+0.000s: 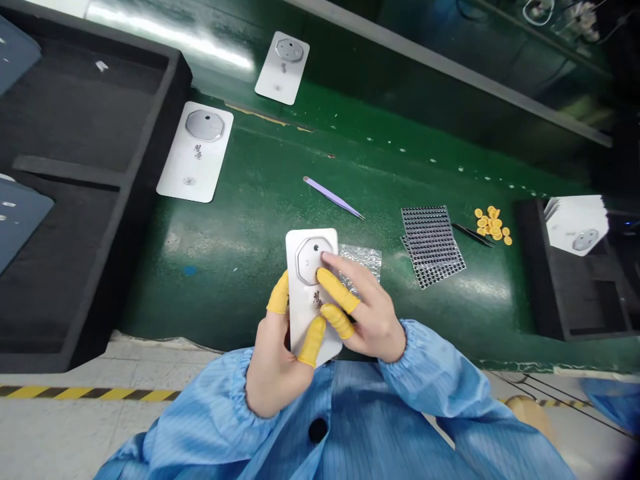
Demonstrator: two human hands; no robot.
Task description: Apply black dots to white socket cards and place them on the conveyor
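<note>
Right of the lilac tweezers (334,198) lay dotted black sheets (433,243), black tweezers (474,235), a pile of yellow finger cots (493,224) and a black bin (535,267) holding white panels (575,227). Left of the lilac tweezers: a loose white panel (195,167), then a black tray (133,200) with blue-grey pieces (20,217). Nearer the person, a clear bumpy sheet (367,259) sat partly behind the right hand (375,317). Also on that side of the lilac tweezers, the held panel (301,308) was white, round-cornered, with black characters (317,299) and a grey octagon (305,259). Left hand (280,370) gripped its lower part; right fingertips (327,257) rested by the octagon, whether pinching anything couldn't be told. Green table (240,260) scuffed, chipped; floor (137,367) pale-tiled, with yellow-black tape (115,395).
</note>
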